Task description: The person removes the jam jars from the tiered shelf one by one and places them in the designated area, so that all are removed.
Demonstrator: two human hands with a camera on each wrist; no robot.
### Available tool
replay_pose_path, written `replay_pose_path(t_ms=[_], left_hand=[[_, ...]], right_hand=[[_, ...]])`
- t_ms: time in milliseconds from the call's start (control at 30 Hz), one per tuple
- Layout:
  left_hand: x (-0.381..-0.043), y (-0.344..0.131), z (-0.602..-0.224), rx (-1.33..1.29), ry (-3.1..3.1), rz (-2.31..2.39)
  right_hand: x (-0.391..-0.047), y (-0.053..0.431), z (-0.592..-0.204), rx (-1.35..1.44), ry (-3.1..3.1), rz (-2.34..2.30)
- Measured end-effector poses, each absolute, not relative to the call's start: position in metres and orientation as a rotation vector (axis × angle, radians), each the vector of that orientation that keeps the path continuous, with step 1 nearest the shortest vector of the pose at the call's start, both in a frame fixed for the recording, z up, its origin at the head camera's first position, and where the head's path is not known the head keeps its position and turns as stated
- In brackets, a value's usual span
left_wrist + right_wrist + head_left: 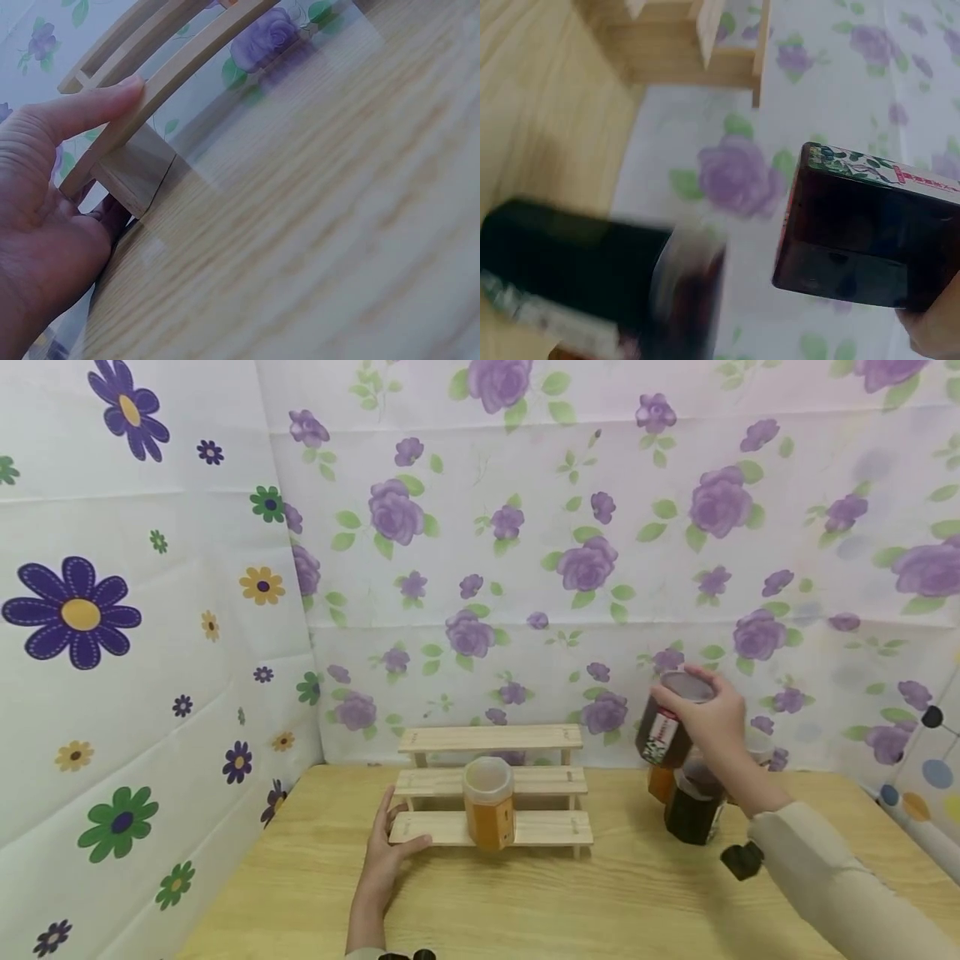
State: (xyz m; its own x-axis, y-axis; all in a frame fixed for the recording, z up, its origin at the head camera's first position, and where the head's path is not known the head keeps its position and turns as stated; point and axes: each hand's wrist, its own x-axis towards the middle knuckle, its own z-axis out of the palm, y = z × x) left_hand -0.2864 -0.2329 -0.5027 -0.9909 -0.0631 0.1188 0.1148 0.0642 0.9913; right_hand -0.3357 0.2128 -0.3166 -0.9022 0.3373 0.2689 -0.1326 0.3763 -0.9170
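A three-step wooden display rack [491, 739] stands on the table, with an amber jar [491, 818] with a pale lid on its lowest step. At the rack's left end my left hand [381, 857] grips the lowest step; in the left wrist view the thumb [97, 105] lies on the step's front edge and the other fingers go behind its support. My right hand [718, 718] holds a dark jar [663, 735] with a red, white and green label by its lidded end, tilted in the air. Close below it stands another dark jar [692, 814] on the table.
An orange jar [660, 783] shows partly behind the standing dark jar, and a pale lid [759, 745] shows behind my right wrist. Wood-grain table [600, 902] stretches in front of the rack. A flowered cloth [525, 568] hangs behind, and another [150, 693] hangs at the left.
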Motion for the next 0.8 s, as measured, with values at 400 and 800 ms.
replay_pose_path(t_ms=[400,800], left_hand=[[-0.287,-0.233,-0.501,-0.019,-2.191,-2.063],[-0.289,-0.232,-0.501,-0.021,-2.209,-2.054]], right_hand=[[-0.311,0.294,-0.330,-0.410,-2.306,1.548],[-0.303,0.325,-0.352,-0.561,-2.328,1.476]])
